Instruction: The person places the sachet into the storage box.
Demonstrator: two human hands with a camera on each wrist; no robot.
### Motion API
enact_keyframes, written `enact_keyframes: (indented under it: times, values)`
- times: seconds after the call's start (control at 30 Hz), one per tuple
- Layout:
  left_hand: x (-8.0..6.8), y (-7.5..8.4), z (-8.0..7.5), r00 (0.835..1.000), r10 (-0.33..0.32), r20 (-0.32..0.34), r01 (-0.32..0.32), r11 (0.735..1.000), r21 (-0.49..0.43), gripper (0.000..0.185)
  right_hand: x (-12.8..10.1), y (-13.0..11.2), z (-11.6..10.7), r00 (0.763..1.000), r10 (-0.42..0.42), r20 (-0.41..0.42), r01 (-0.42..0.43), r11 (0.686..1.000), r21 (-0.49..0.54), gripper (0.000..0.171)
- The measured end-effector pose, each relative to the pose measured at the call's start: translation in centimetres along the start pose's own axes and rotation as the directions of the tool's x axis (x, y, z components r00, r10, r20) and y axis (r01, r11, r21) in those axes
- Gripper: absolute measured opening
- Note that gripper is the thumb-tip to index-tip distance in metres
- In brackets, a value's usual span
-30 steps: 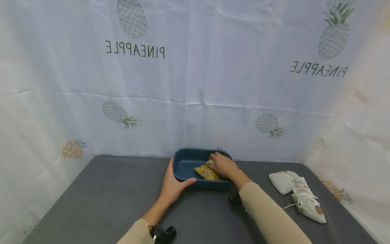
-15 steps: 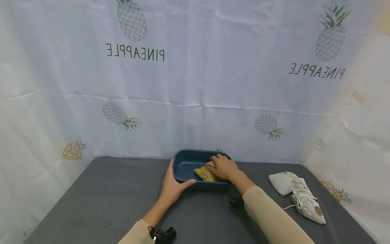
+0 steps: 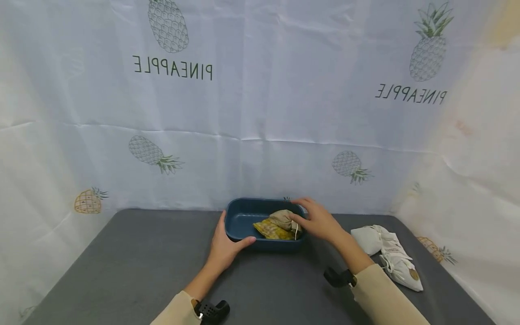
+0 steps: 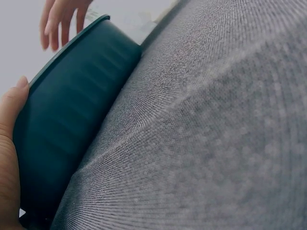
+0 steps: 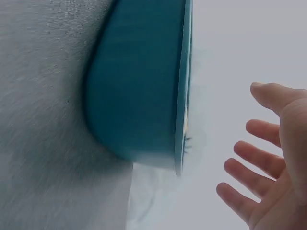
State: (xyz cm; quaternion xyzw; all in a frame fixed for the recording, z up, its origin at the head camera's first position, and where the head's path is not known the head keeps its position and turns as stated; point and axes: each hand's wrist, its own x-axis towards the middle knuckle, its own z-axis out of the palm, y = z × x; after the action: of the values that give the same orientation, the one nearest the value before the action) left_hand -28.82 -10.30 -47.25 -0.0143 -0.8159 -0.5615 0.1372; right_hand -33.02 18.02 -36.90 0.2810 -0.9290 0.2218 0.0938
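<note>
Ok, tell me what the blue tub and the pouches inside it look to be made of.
The blue tub looks like matte moulded plastic: smooth even walls, rounded corners, thin rim. The tan pouch seems coarse woven cloth, creased, with a drawstring. The yellow pouch appears to be patterned fabric, though its weave is too small to tell.

The person is wearing long beige fabric sleeves (image 3: 382,295) on both arms at the lower edge of the head view, and small black plastic wrist-mounted cameras (image 3: 339,277) (one strapped at each cuff) are showing there.
</note>
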Motion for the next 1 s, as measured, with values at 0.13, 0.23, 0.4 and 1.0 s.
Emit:
enact_keyframes:
  times: [0.13, 0.23, 0.4, 1.0]
  values:
    - [0.0, 0.0, 0.0, 1.000, -0.002, 0.000, 0.002, 1.000, -0.001, 0.118, -1.8, 0.5, -0.8, 0.994, -0.061, -0.087, 0.059, 0.998, -0.030, 0.046]
    - [0.0, -0.1, 0.0, 1.000, 0.003, -0.003, -0.003, 1.000, 0.005, 0.119, -3.2, 0.9, -1.2, 0.988, -0.080, -0.133, 0.073, 0.996, -0.056, 0.044]
    - [0.1, -0.1, 0.0, 1.000, -0.005, 0.013, 0.005, 1.000, 0.008, 0.119, -5.8, 1.6, -2.0, 0.973, -0.094, -0.211, 0.073, 0.992, -0.107, 0.042]
    - [0.1, 0.0, 0.1, 1.000, 0.006, 0.016, -0.007, 1.000, 0.020, 0.118, -15.1, 7.1, -4.9, 0.905, -0.019, -0.424, -0.072, 0.978, -0.196, 0.056]
